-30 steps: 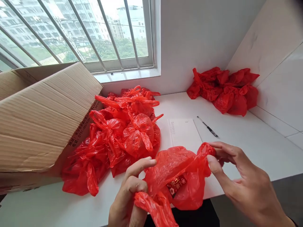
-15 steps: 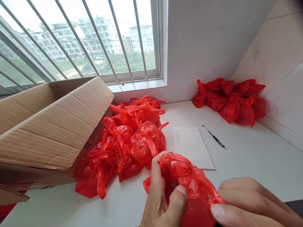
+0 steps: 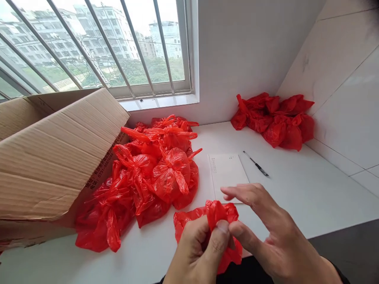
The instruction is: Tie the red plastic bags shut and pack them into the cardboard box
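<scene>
My left hand is closed on a red plastic bag, gathering its top between thumb and fingers. Crumpled folds of that bag hang below and to the left of the grip, near the front edge of the table. Beside it, my right hand has its fingers stretched and apart. Its thumb tip lies against the bag, close to the left thumb. Whatever the held bag contains, if anything, cannot be made out. To the left sits a pile of tied red plastic bags, several of them with knotted handles sticking up.
An open cardboard box stands tilted at the left. White paper and a black pen lie beyond my hands on the white table. More red bags are heaped in the back right corner, below a barred window and walls.
The bag's wide, looped top has been gathered into a small bunch in my left hand. My right hand has let go of its edge and spread its fingers. The view has shifted slightly right.
</scene>
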Demonstrator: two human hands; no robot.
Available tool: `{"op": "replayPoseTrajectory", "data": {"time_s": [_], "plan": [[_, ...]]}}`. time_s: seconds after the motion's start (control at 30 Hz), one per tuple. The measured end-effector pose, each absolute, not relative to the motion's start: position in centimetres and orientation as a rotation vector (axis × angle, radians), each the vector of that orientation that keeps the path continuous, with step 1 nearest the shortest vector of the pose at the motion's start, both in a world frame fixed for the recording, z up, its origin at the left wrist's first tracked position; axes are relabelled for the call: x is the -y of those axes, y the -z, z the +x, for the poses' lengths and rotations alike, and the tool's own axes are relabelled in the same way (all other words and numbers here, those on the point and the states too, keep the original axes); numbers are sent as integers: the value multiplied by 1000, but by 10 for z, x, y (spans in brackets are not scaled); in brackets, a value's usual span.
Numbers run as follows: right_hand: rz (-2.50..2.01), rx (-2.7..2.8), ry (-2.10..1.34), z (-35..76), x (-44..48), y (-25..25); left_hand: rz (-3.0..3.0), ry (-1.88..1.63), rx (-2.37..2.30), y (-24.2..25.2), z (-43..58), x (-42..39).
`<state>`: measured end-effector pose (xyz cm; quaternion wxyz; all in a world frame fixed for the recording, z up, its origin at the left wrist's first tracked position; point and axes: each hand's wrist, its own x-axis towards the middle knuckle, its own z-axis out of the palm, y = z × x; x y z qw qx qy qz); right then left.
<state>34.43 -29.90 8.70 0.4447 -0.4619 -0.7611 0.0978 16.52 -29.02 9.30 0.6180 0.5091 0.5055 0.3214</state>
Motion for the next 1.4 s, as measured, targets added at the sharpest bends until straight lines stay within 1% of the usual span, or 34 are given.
{"op": "replayPoseTrajectory", "data": {"time_s": [0.07,0.17,0.3,0.5,0.6,0.7,0.87,0.97,1.07,1.13,1.23,1.4], "plan": [[-1155,1849,-360,345,298,-83,1041,-713,-1111,-82,163,288],[-1158,1781,-433,345,301,-80,924,-781,-942,-70,160,280],[-1176,1745,-530,344,306,-78,813,-811,-829,-69,150,271],[-1134,1736,-629,336,302,-75,1032,-777,-887,-73,146,275],[-1059,1798,-648,332,302,-75,842,-895,-945,-68,151,276],[-1020,1803,-644,332,303,-74,792,-906,-980,-66,151,274],[-1125,1685,-762,331,300,-62,1208,-782,-953,-72,141,272],[-1196,1663,-1010,329,296,-55,1465,-773,-914,-69,137,272],[-1257,1558,-1179,325,293,-53,1768,-918,-1007,-57,135,274],[-1273,1520,-1212,324,292,-54,1955,-1059,-1056,-46,134,274],[-1267,1563,-1274,324,290,-54,2195,-1230,-1007,-30,136,275],[-1201,1683,-1318,326,287,-51,2345,-1344,-954,-14,135,277]]}}
